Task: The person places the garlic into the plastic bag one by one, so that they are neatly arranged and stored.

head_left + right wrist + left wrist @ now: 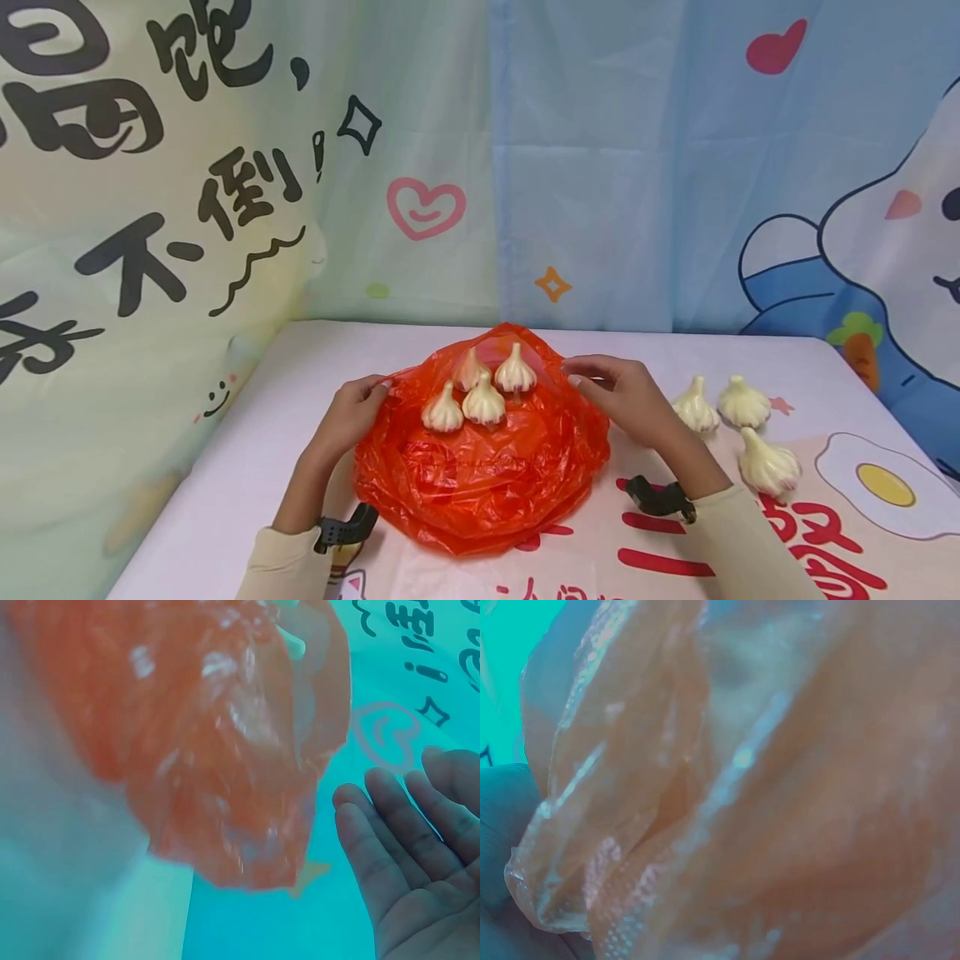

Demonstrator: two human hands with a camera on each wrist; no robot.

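Note:
A red plastic bag (480, 492) lies spread on the table with its mouth open upward. Several garlic bulbs (484, 404) sit together toward its far side; one shows through the thin film. At the bag's left rim my left hand (354, 418) pinches the film between thumb and fingers. In the left wrist view the crumpled film (705, 825) fills most of the picture and hides much of that hand. My right hand (628, 398) hovers by the right rim, and the right wrist view shows its fingers (375, 859) loosely extended, apart from the film.
Three more garlic bulbs (744, 404) rest on the table to the right, beyond my right forearm. Under everything is a white table (300, 358) with a printed cloth (795, 533). A printed curtain (585, 167) hangs behind the table and along its left side.

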